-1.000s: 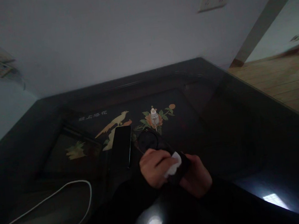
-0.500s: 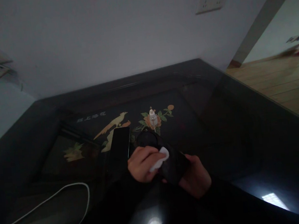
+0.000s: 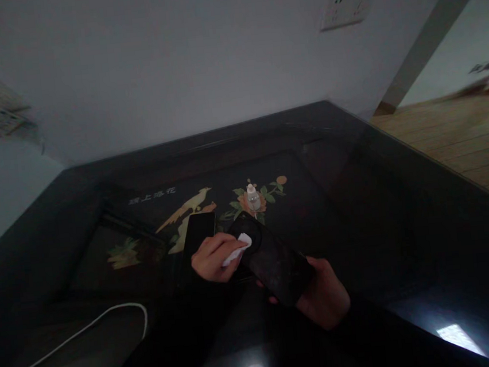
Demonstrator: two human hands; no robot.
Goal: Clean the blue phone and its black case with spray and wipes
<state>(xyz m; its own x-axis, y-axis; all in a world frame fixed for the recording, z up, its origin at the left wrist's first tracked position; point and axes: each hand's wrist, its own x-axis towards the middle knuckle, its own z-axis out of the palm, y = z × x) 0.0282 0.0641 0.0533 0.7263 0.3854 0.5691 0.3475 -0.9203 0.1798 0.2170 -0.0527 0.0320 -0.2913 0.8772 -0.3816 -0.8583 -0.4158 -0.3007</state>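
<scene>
My left hand (image 3: 214, 259) pinches a folded white wipe (image 3: 238, 251) and presses it near the round camera ring of a dark phone (image 3: 274, 260). That phone lies tilted, back side up, in my right hand (image 3: 327, 298), whose fingers wrap its lower end from beneath. Some of those fingers are hidden under it. A second black phone (image 3: 199, 228) rests on the table, partly covered by my left hand. Just beyond the held phone stands a small clear bottle (image 3: 253, 197) with a white cap.
The glossy dark table (image 3: 358, 195) carries inlaid bird and flower pictures and reflects light. A white cable (image 3: 89, 321) curves over its left side. Behind is a white wall with sockets (image 3: 347, 6); wooden floor (image 3: 448, 141) shows at right.
My left hand has moved left and slightly up with the wipe, from the middle of the phone's back to its camera end. My right hand keeps its hold.
</scene>
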